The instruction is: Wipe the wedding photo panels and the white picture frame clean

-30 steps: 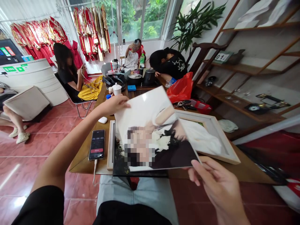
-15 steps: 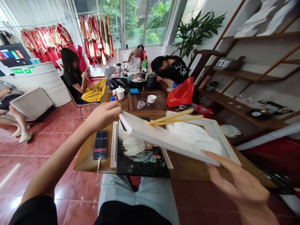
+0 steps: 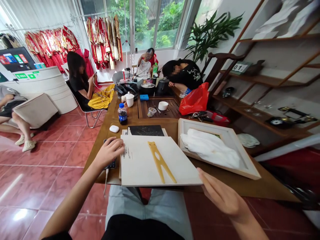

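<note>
The white backing board (image 3: 142,163) lies flat on the near edge of the wooden table (image 3: 252,186), its near edge reaching about to the table edge. A yellow forked strip (image 3: 160,161) lies on its upper face, running from the far edge toward the near edge. Small printed text (image 3: 126,152) runs along the board's left margin.

Left hand (image 3: 108,154): fingers curved and closed together, resting on the board's left edge. Right hand (image 3: 222,195): fingers extended and slightly spread, at the near right corner of the board. Both hands touch the board; the firmness of either grip cannot be determined.

A smartphone (image 3: 110,163) lies mostly beneath the left hand, with a white charging cable (image 3: 106,180) running from it toward the floor. A black panel (image 3: 146,130) protrudes from beneath the far edge of the board.

To the right, a pale wooden picture frame (image 3: 225,133) lies on the table, holding crumpled white cloth (image 3: 210,150). Far left of the board are a white earbud case (image 3: 114,128) and a plastic cola bottle (image 3: 122,114). Farther along stand a white lidded pot (image 3: 129,99) and a white bowl (image 3: 163,105) on a dark wooden tea tray (image 3: 172,113). A red plastic bag (image 3: 194,99) lies at the far right of the tray.
</note>
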Demonstrator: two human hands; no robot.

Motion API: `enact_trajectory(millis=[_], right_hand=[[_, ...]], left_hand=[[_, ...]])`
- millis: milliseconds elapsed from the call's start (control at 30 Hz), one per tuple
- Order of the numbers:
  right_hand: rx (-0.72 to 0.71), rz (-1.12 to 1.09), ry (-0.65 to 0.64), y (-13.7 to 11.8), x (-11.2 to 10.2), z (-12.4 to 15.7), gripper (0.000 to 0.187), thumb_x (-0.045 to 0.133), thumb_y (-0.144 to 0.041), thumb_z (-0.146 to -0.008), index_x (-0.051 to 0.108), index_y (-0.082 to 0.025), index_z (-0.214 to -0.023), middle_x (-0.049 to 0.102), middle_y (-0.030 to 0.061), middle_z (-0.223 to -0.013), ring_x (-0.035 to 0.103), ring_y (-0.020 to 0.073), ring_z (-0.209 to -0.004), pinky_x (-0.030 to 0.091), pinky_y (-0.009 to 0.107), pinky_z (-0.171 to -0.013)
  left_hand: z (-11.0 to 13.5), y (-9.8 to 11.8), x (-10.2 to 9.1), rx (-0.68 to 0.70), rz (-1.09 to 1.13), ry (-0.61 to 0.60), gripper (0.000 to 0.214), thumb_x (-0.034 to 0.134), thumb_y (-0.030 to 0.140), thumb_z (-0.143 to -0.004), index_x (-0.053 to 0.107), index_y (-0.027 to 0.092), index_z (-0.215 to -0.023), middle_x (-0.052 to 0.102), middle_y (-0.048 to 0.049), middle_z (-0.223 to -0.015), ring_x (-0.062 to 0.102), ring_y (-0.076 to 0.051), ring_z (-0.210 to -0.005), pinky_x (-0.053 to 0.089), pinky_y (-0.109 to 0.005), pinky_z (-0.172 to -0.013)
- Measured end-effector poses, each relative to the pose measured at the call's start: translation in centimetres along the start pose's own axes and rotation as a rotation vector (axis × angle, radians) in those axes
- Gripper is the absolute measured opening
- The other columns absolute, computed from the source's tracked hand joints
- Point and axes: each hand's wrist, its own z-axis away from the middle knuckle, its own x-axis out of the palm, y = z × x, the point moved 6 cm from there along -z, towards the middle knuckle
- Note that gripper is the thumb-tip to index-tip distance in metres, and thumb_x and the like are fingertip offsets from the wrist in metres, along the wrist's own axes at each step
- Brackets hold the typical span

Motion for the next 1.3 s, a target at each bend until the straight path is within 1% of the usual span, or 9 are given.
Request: enact_trajectory(millis=[100, 200, 367, 467, 567, 667, 833, 1067, 1300], right_hand=[[-0.024, 0.013, -0.029, -0.5, 0.5, 0.3, 0.064, 0.052, 0.005, -0.09, 0.033, 0.012, -0.151, 0.068, 0.0326, -0.123, 0.062, 0.0371, -0.126, 0.061, 0.043, -0.094], [-0.024, 0.023, -0.039, -0.7, 0.8, 0.3, 0.061, 0.048, 0.006, -0.092, 0.035, 0.01, -0.151, 0.066, 0.0327, -0.127, 0.059, 0.0372, -0.13, 0.061, 0.043, -0.095], [-0.022, 0.011, -0.03, -1.1, 1.3, -0.1, 0.042, 0.047, 0.004, -0.093, 0.058, 0.002, -0.133, 0.065, 0.0289, -0.131, 0.057, 0.035, -0.133, 0.059, 0.041, -0.099], [-0.01, -0.005, -0.031, -1.2, 1.6, 0.0, 0.038, 0.047, 0.005, -0.093, 0.063, -0.001, -0.126, 0.067, 0.0267, -0.129, 0.057, 0.0336, -0.133, 0.058, 0.04, -0.1], [0.002, -0.01, -0.044, -1.1, 1.9, 0.3, 0.042, 0.044, 0.005, -0.094, 0.06, 0.0, -0.133, 0.07, 0.0269, -0.124, 0.058, 0.0332, -0.131, 0.059, 0.04, -0.099], [0.019, -0.012, -0.055, -1.0, 2.2, 0.6, 0.052, 0.043, 0.005, -0.095, 0.047, 0.001, -0.147, 0.071, 0.0269, -0.12, 0.063, 0.0322, -0.127, 0.06, 0.039, -0.098], [0.102, -0.084, -0.05, -0.6, 2.6, 1.0, 0.064, 0.041, 0.002, -0.098, 0.029, -0.008, -0.16, 0.067, 0.0224, -0.133, 0.066, 0.0281, -0.122, 0.059, 0.036, -0.099], [0.122, -0.097, -0.048, -0.5, 3.0, 1.3, 0.068, 0.043, 0.003, -0.097, 0.027, -0.01, -0.161, 0.066, 0.0215, -0.135, 0.066, 0.0286, -0.121, 0.061, 0.037, -0.098], [0.191, -0.106, -0.068, 0.1, 2.1, 0.4, 0.073, 0.064, -0.002, -0.09, 0.038, -0.014, -0.157, 0.069, 0.0176, -0.131, 0.07, 0.0277, -0.116, 0.059, 0.041, -0.099]], left_hand=[[0.6, 0.6, 1.0, -0.006, 0.0, -0.057, 0.018, 0.044, 0.015, -0.105, 0.06, 0.021, -0.103, 0.07, -0.0047, -0.109, 0.065, -0.016, -0.112, 0.049, -0.038, -0.107], [0.9, 0.9, 2.0, -0.003, -0.006, -0.116, 0.019, 0.045, 0.013, -0.104, 0.062, 0.02, -0.11, 0.071, -0.0064, -0.107, 0.066, -0.018, -0.113, 0.048, -0.04, -0.107], [1.1, 0.9, 3.3, -0.007, -0.006, -0.162, 0.024, 0.046, 0.012, -0.103, 0.06, 0.019, -0.122, 0.07, -0.0088, -0.114, 0.065, -0.021, -0.115, 0.046, -0.041, -0.107], [1.2, 0.8, 3.7, -0.023, -0.001, -0.18, 0.028, 0.046, 0.011, -0.102, 0.059, 0.019, -0.125, 0.069, -0.0095, -0.117, 0.063, -0.022, -0.117, 0.044, -0.042, -0.108], [1.1, 0.9, 4.0, -0.037, 0.017, -0.2, 0.028, 0.047, 0.011, -0.101, 0.059, 0.019, -0.126, 0.069, -0.0096, -0.118, 0.063, -0.022, -0.118, 0.042, -0.042, -0.11], [1.0, 0.9, 4.2, -0.046, 0.031, -0.211, 0.028, 0.048, 0.01, -0.101, 0.059, 0.018, -0.125, 0.069, -0.0094, -0.116, 0.063, -0.022, -0.117, 0.041, -0.042, -0.11], [1.0, 1.0, 4.5, -0.05, 0.019, -0.206, 0.028, 0.044, 0.01, -0.102, 0.059, 0.018, -0.124, 0.069, -0.009, -0.114, 0.064, -0.022, -0.113, 0.041, -0.044, -0.111], [1.0, 1.0, 4.5, -0.092, 0.035, -0.208, 0.03, 0.044, 0.008, -0.1, 0.059, 0.018, -0.125, 0.069, -0.0102, -0.114, 0.066, -0.023, -0.109, 0.043, -0.045, -0.109], [0.4, 1.1, 3.5, -0.292, 0.027, -0.314, 0.034, 0.049, 0.006, -0.097, 0.057, 0.02, -0.126, 0.067, -0.0111, -0.119, 0.065, -0.026, -0.109, 0.047, -0.043, -0.101]])
